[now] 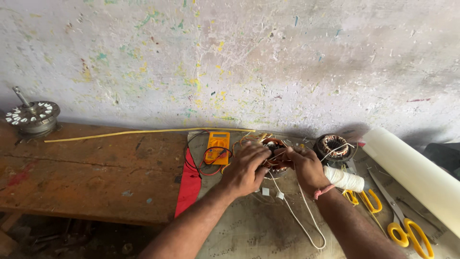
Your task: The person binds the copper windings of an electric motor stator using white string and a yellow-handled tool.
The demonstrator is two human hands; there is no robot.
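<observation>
My left hand point(246, 169) and my right hand point(305, 166) are both closed around a round motor winding point(274, 144) with copper coils and orange and white wires, which sits on a grey sheet point(254, 225) over the wooden bench. A white cord point(299, 220) runs from under my hands toward me and loops back. Most of the winding is hidden by my fingers.
An orange multimeter point(218, 146) with red and black leads lies left of my hands. A second copper winding point(334, 146), a spool of white thread point(346, 180), two yellow-handled scissors point(407, 230), a white roll point(417, 172) lie right. A metal rotor point(32, 116), a yellow rod point(143, 131) lie left.
</observation>
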